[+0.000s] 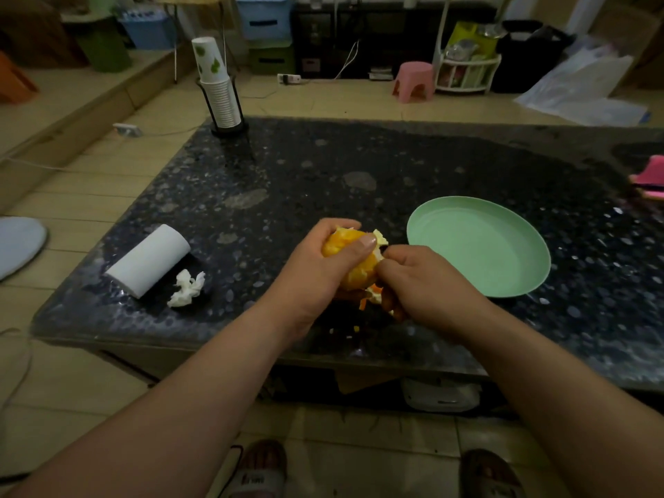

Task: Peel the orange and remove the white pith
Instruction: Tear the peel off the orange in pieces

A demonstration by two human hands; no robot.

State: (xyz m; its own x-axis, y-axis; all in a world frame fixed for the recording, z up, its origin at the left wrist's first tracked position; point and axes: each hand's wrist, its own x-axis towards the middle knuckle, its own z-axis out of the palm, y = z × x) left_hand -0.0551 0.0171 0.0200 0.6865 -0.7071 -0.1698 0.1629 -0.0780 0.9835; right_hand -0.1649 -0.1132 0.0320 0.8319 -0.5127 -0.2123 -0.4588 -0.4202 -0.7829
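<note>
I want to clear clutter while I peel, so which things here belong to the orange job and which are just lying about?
Job: orange, gripped by the left hand; peel, pinched by the right hand; green plate, probably for the fruit or scraps.
Lying about: paper roll; crumpled tissue; stack of paper cups; pink thing at far right.

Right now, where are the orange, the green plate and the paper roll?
orange [359,269]: head view, peeled flesh.
green plate [478,246]: head view, bare middle.
paper roll [151,260]: head view, curved side.
</note>
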